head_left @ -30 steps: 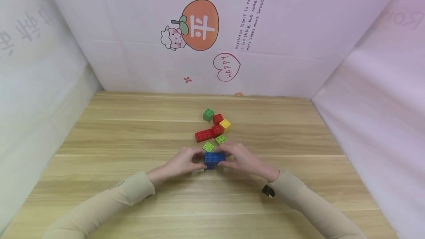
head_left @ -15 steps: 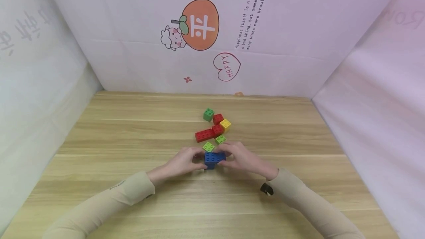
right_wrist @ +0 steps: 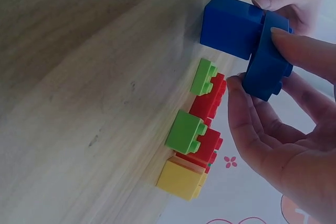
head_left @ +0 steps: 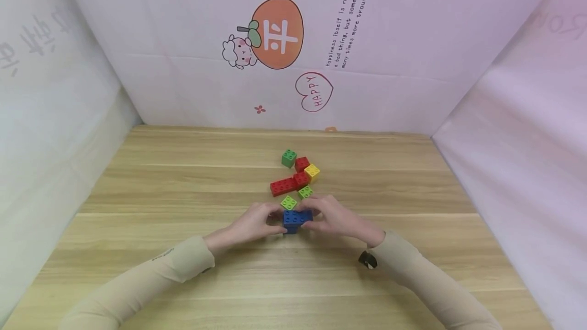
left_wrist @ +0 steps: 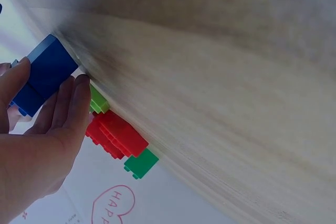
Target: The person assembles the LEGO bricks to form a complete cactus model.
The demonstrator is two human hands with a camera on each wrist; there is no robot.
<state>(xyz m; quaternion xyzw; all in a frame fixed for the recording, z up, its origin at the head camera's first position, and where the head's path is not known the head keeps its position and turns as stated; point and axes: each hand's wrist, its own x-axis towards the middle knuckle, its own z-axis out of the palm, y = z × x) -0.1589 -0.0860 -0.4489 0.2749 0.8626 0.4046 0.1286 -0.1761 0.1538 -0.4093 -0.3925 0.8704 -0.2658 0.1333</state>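
Note:
In the head view, a long blue brick (head_left: 293, 217) lies across the top of a taller blue brick (head_left: 290, 230) that stands on the table. The upper one juts out to the right; the right wrist view shows a thin seam between them. My left hand (head_left: 252, 224) grips the blue bricks from the left, thumb in front and fingers behind. From the other side, my right hand (head_left: 337, 219) pinches the jutting end of the long blue brick between thumb and fingers. Just behind them sits a light green brick (head_left: 288, 202), with another light green brick (head_left: 305, 192) near my right fingers.
Farther back stand a long red brick (head_left: 283, 186), a small red brick (head_left: 300, 180), another red brick (head_left: 302, 163), a yellow brick (head_left: 312, 171) and a dark green brick (head_left: 289, 157). White printed cloth (head_left: 192, 80) walls the wooden table (head_left: 183, 177) at the back and sides.

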